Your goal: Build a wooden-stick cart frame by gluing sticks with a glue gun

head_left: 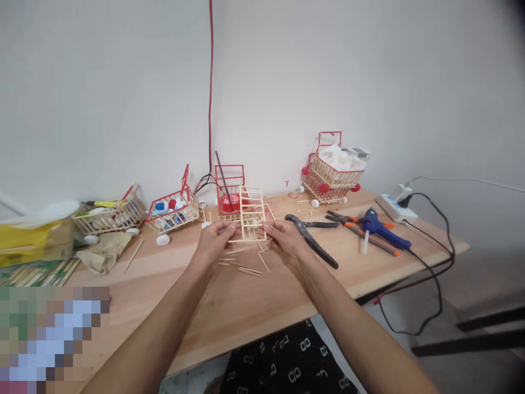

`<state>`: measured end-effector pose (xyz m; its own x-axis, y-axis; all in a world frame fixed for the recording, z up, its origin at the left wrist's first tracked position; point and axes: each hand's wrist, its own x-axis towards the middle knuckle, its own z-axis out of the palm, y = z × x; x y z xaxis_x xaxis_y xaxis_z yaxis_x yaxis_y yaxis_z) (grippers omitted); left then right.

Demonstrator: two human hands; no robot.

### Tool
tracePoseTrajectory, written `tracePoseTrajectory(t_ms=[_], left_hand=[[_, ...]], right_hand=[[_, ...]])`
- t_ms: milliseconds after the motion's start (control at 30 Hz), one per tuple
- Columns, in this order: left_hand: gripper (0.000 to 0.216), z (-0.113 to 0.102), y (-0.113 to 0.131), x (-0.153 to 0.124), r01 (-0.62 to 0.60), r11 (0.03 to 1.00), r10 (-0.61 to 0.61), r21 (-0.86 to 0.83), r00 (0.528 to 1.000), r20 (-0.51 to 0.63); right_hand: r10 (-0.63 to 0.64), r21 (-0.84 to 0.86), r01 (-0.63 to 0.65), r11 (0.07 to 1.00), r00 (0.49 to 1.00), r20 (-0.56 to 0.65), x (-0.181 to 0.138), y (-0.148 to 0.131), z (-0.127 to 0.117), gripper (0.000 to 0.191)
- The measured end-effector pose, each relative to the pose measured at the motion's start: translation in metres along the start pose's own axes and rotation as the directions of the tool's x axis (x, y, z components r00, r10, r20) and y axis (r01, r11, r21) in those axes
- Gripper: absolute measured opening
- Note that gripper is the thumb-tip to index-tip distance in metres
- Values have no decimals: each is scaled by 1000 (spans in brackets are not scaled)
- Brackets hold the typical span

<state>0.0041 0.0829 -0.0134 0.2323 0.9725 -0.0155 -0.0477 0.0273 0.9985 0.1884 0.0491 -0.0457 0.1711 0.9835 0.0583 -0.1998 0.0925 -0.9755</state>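
Note:
A small pale frame of thin wooden sticks (251, 207), ladder-like with several crossbars, stands upright between my hands over the wooden table. My left hand (217, 238) pinches its lower left side between thumb and fingers. On the lower right side, my right hand (284, 235) grips it the same way. Loose cut sticks (249, 270) lie scattered on the wood just below the frame. Behind it sits a small cart with a red handle (229, 166), holding a red container (228, 204) with a dark thin rod standing in it; the frame hides part of this cart.
Finished stick carts stand at left (174, 213) and back right (334, 178). Black-handled pliers (314, 241), orange-handled pliers (371, 238) and a blue glue gun (381, 230) lie right, near a power strip (396, 208) with cords. Brown paper (104, 254) lies left.

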Motion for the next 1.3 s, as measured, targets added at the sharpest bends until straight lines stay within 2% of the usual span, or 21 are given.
tracePoseTrajectory(t_ms=[133, 233, 367, 467, 567, 667, 900, 1067, 1300], left_hand=[[34, 1, -1, 1, 118, 990, -112, -77, 991, 79], [23, -1, 1, 3, 214, 966, -190, -146, 968, 163], [7, -4, 2, 4, 299, 937, -263, -183, 945, 197], [9, -4, -1, 4, 383, 902, -324, -198, 905, 277], [17, -4, -3, 3, 422, 879, -325, -221, 871, 370], [17, -5, -2, 3, 422, 875, -318, -236, 870, 377], [13, -7, 5, 6, 361, 889, -275, -283, 913, 302], [14, -7, 9, 6, 256, 920, -188, -296, 952, 242], [6, -6, 10, 4, 123, 950, -59, -286, 973, 222]], right_hand=[[0, 10, 0, 1000, 1000, 3, 0, 1, 0, 39], [9, 5, -9, 1000, 1000, 16, -1, 0, 1, 39], [17, 14, -17, 1000, 1000, 24, -2, -3, 3, 39], [24, 27, -25, 999, 999, 44, -2, -3, 4, 40], [11, 21, -13, 1000, 998, 68, -2, -3, 4, 40], [2, 1, -2, 1000, 997, 79, -2, -3, 3, 39], [-9, -45, 12, 999, 998, 57, -2, -2, 2, 39], [-37, -139, 44, 989, 998, 54, 0, 0, 0, 41], [-72, -224, 74, 972, 997, 16, 0, 3, -2, 40]])
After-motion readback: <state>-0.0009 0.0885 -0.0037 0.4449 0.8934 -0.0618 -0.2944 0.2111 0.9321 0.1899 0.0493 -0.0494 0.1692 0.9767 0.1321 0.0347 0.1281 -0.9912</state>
